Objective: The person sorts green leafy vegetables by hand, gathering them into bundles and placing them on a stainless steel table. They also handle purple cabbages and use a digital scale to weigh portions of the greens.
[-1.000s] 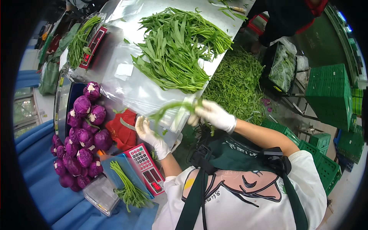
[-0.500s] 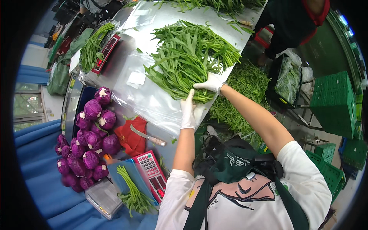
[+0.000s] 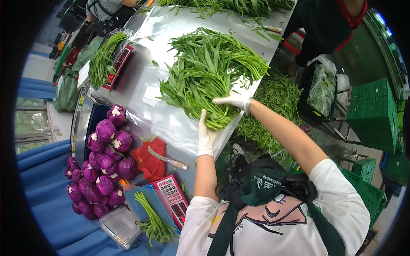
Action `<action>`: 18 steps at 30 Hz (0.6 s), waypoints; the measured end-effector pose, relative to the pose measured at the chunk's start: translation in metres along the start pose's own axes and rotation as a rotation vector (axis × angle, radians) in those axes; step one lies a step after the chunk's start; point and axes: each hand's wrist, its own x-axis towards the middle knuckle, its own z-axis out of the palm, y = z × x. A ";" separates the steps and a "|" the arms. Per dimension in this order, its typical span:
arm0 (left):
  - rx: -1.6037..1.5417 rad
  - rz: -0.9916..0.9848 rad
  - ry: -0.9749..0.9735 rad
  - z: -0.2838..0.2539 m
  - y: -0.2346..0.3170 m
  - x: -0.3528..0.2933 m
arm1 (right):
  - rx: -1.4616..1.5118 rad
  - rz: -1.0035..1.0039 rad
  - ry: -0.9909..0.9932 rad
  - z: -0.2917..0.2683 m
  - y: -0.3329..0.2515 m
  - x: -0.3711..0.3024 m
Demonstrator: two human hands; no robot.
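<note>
Both of my hands wear white gloves and grip a bunch of water spinach (image 3: 213, 115) at the near edge of a larger leafy heap (image 3: 203, 64). My left hand (image 3: 206, 136) closes round the bunch from the near left, its thumb pointing up along the leaves. From the right, my right hand (image 3: 235, 101) lies over the stems, thumb stretched across them toward the left; its other fingers are mostly hidden. Cut stem ends of the heap point right, past the metal table's (image 3: 179, 138) edge. A sickle-shaped knife (image 3: 168, 158) with a wooden handle lies left of my left forearm beside a red cloth (image 3: 149, 160).
Purple cabbages (image 3: 104, 164) are piled at the left. Two red scales (image 3: 171, 192) (image 3: 118, 67) bear greens. Loose greens (image 3: 273, 106) cover the floor area right of the table. Green crates (image 3: 371, 115) stack at far right. Another person (image 3: 320, 25) stands at the far right of the table.
My hands have drawn the near bunch toward me and slightly left, away from the heap. The view has shifted a little, so the surroundings sit lower in the picture.
</note>
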 end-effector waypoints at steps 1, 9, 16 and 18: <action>0.052 -0.008 0.058 0.006 0.000 0.000 | 0.020 0.016 -0.002 0.000 0.003 0.004; 0.126 0.011 0.176 -0.031 0.000 0.013 | 0.730 0.242 -0.233 -0.099 -0.049 -0.014; 0.455 0.522 0.345 -0.006 -0.008 -0.013 | 0.932 -0.247 -0.075 -0.143 -0.049 -0.131; 0.966 0.968 0.566 0.021 -0.025 -0.042 | 0.927 -0.287 0.064 -0.134 -0.032 -0.168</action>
